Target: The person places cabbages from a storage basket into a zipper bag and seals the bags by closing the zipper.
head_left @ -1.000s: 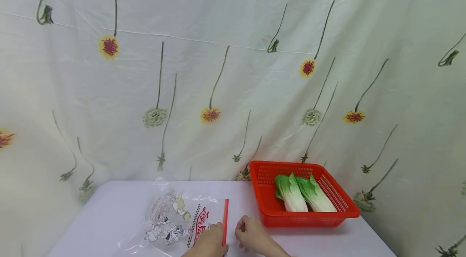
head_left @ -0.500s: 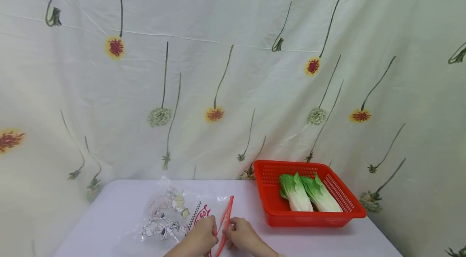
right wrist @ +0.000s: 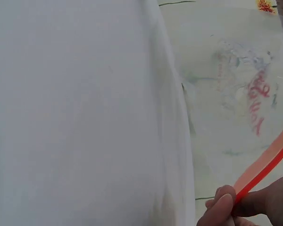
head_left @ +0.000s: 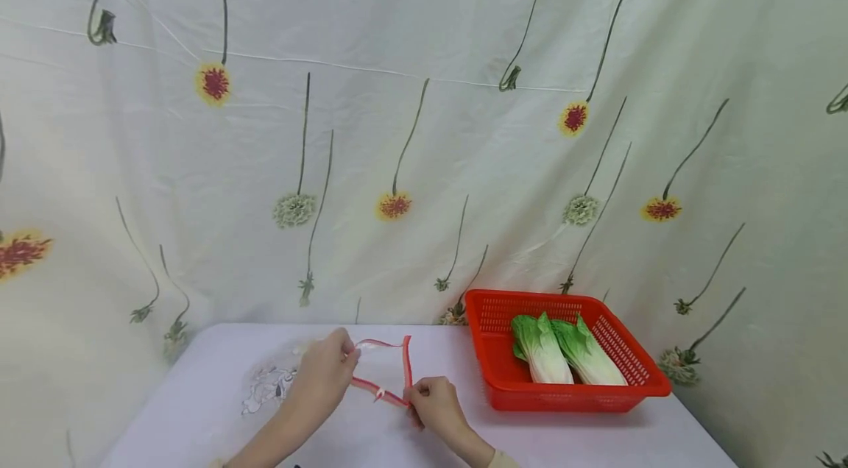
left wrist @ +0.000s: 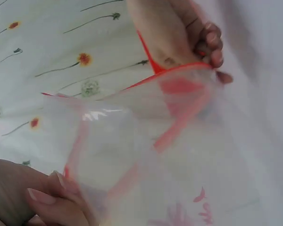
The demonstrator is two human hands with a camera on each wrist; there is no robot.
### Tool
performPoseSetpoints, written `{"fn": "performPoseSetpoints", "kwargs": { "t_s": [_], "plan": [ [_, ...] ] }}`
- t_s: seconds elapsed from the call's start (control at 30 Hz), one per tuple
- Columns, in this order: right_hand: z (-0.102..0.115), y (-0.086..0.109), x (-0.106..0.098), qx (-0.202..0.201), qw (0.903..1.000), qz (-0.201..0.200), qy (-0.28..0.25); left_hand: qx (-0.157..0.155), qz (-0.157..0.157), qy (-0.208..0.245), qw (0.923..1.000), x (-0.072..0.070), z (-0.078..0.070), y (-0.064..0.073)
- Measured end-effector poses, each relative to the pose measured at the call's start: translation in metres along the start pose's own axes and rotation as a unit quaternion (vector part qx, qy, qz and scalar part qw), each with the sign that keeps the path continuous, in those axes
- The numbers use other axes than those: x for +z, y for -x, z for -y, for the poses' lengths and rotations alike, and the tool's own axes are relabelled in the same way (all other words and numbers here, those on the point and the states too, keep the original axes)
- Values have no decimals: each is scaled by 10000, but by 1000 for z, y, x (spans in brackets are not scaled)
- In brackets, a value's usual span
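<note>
A clear zip bag (left wrist: pixel 132 127) with a red zip strip and printed cartoon figures has its mouth spread wide between both hands. My left hand (head_left: pixel 324 369) pinches one side of the red rim, raised over the table. Lower and to the right, my right hand (head_left: pixel 437 407) pinches the near corner of the rim; in the right wrist view its thumb and fingers (right wrist: pixel 221 207) grip the red strip (right wrist: pixel 264 167). The zip's slider (head_left: pixel 379 394) shows on the near edge between the hands. In the left wrist view the bag's film hangs between the two hands.
On the right of the white table (head_left: pixel 543 446) stands a red plastic basket (head_left: pixel 563 398) with two heads of bok choy (head_left: pixel 543 350) in it. A curtain (head_left: pixel 371 144) with a flower print hangs behind the table.
The bag's mouth was closed and flat; now it is spread open. My left hand has risen and moved left with its side of the rim, while my right hand has taken hold of the other.
</note>
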State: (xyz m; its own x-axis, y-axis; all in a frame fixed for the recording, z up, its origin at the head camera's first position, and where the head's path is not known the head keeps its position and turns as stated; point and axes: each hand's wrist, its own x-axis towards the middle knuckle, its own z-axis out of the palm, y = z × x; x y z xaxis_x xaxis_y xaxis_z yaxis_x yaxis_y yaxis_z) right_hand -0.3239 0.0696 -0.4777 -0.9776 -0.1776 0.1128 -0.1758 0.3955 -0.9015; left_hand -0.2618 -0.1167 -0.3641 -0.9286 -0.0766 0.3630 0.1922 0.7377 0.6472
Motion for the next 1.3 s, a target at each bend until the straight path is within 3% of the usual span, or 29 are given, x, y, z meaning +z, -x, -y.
{"fn": "performPoseSetpoints", "kwargs": {
  "t_s": [0.1, 0.17, 0.23, 0.33, 0.47, 0.57, 0.67, 0.77, 0.87, 0.93, 1.03, 1.1, 1.3],
  "plan": [
    [-4, 0, -1, 42, 9991, 80, 409, 105, -535, -291, 9981, -13, -2, -1],
    [-6, 0, -3, 127, 9983, 269, 493, 105, -561, -359, 9977, -16, -3, -1],
    [-6, 0, -7, 179, 9973, 466, 530, 56, -319, -369, 9988, -15, -3, 1],
    [1, 1, -18, 217, 9944, 785, 666, -169, 357, -94, 9992, -5, -2, 4],
    [23, 6, -45, 171, 9865, 1276, 1013, -455, 1185, 554, 9904, 14, 0, 8],
    [45, 10, -76, 94, 9826, 1481, 1119, -451, 1537, 923, 9828, 26, 4, 9],
    [61, 10, -110, -62, 9852, 1175, 1244, -511, 1812, 1208, 9747, 33, 10, 9],
    [63, 2, -144, -121, 9864, 334, 1604, -618, 2074, 1423, 9659, 37, 14, 8],
    [50, -13, -174, -44, 9738, -563, 2205, -656, 2219, 1614, 9594, 39, 18, 9],
    [38, -23, -192, -11, 9582, -922, 2708, -634, 2264, 1706, 9569, 40, 19, 10],
    [17, -36, -215, 311, 9398, -899, 3281, -629, 2289, 1800, 9546, 42, 20, 11],
    [5, -41, -226, 678, 9337, -603, 3463, -723, 2313, 1727, 9547, 44, 20, 12],
    [-14, -48, -247, 1807, 9428, 60, 2800, -1132, 2381, 1441, 9538, 46, 18, 10]
  ]
}}
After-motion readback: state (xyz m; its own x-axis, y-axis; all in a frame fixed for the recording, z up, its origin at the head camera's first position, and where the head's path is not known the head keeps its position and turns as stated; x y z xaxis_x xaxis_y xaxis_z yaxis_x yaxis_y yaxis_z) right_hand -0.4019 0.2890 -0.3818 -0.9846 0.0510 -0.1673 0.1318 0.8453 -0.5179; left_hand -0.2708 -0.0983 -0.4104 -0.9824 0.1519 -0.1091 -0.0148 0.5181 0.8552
